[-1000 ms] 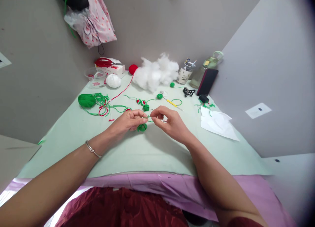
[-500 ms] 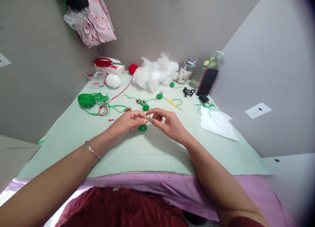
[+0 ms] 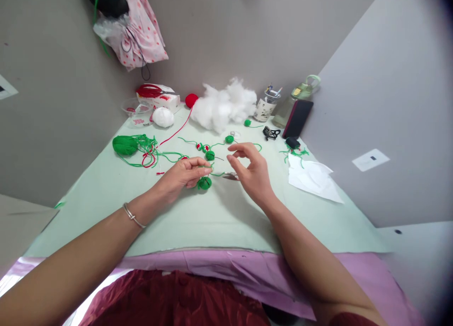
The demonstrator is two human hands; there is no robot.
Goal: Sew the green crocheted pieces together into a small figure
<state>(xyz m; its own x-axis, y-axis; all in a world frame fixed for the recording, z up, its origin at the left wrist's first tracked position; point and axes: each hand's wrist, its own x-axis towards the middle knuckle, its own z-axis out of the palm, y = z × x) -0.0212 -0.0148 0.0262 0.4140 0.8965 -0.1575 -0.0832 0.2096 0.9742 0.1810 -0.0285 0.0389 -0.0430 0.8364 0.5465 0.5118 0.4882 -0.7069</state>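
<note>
My left hand (image 3: 191, 173) pinches a thin piece of green yarn (image 3: 212, 166) between thumb and fingertips, just above a green crocheted ball (image 3: 204, 183). To its right, my right hand (image 3: 250, 168) is raised over the table with thumb and forefinger apart and nothing visible between them. Below its fingers lie small scissors (image 3: 231, 176), partly hidden by the hand. A second green ball (image 3: 210, 155) rests beyond my left fingertips, with a dark thin strand beside it. Small red, white and green pieces (image 3: 203, 147) and another green ball (image 3: 229, 139) lie farther back.
Green yarn (image 3: 125, 146) and a white ball (image 3: 163, 117) are at the left. White stuffing (image 3: 224, 104) and a red ball (image 3: 191, 100) sit at the back. A phone (image 3: 297, 119), hair clip (image 3: 271, 133) and white paper (image 3: 313, 177) are right.
My right hand has let go at my left fingertips and moved right and slightly away, its fingers now apart. It now covers the yellow-handled hook. My left hand has stayed in place.
</note>
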